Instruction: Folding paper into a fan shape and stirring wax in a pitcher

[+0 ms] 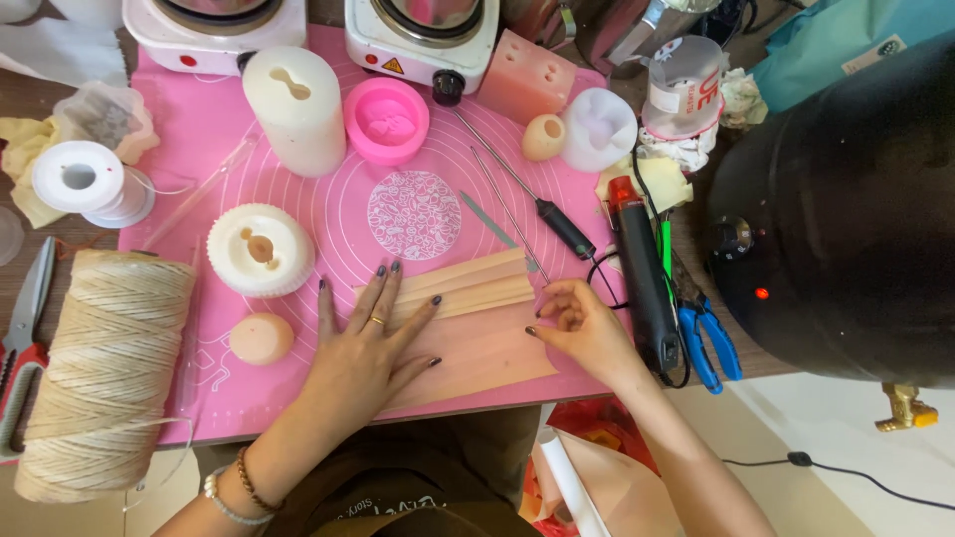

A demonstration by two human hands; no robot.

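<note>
Hands work a peach pleated sheet (477, 318) at six o'clock on the pink mat (199, 129): our left hand (363, 353) lies flat, fingers spread, while our right hand (582, 323) pinches the three o'clock edge; we judge creases stay crisp under firm pressure.

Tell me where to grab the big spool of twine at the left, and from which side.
Grip the twine spool around its wound middle, coming down from above. It lies on its side at the left table edge, its long rounded flank facing up and bare, so fingers can wrap it there. The scissors crowd its left side, and the pink mat lies along its right. A loose strand trails at the near end, so probably avoid that end.
</note>
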